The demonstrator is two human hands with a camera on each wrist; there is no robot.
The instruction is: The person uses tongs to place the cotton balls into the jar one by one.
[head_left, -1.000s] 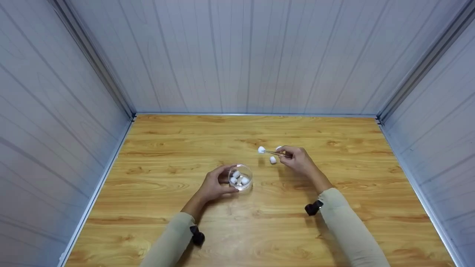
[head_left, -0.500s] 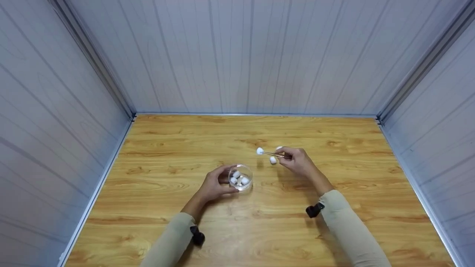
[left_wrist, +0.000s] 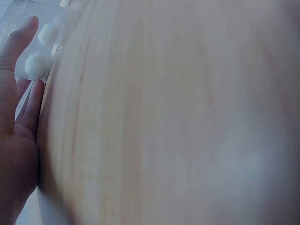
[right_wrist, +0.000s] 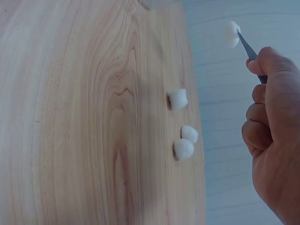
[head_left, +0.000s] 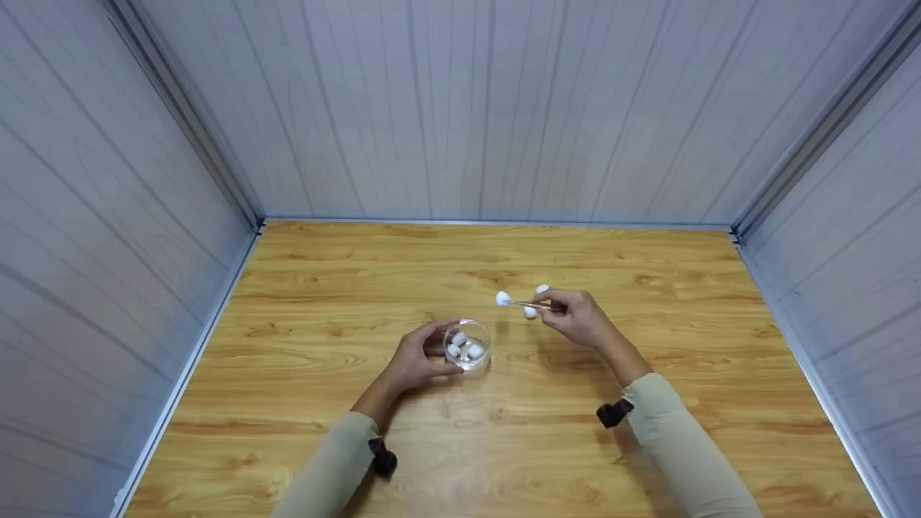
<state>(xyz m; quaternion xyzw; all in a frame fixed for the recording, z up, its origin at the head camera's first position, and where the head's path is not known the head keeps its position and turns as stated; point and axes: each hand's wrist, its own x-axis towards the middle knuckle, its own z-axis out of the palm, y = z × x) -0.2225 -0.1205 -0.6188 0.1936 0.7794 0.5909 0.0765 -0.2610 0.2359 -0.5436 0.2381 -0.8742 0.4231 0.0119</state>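
Observation:
My left hand [head_left: 417, 360] holds a clear round cup [head_left: 469, 365] on the table, thumb on the near side and fingers on the far side. Several white cotton balls [head_left: 475, 351] lie inside; two show through the wall in the left wrist view, the lower cotton ball [left_wrist: 36, 65] near the fingers. With thumb and fingers, my right hand [head_left: 581, 320] grips metal tweezers [right_wrist: 248, 47]. Their tips pinch a cotton ball [head_left: 502, 298], raised above the table, to the right of the cup and farther back.
Three loose cotton balls lie on the wooden table [head_left: 324, 302] beneath the right hand: one cotton ball [right_wrist: 178, 99] apart, a pair [right_wrist: 183, 149] close together. Pale panels, including the back wall [head_left: 446, 129], enclose the table on the back and both sides.
The right hand with tweezers and cotton ball has shifted slightly toward the person, the cotton ball also a little left. The left hand and cup have stayed put.

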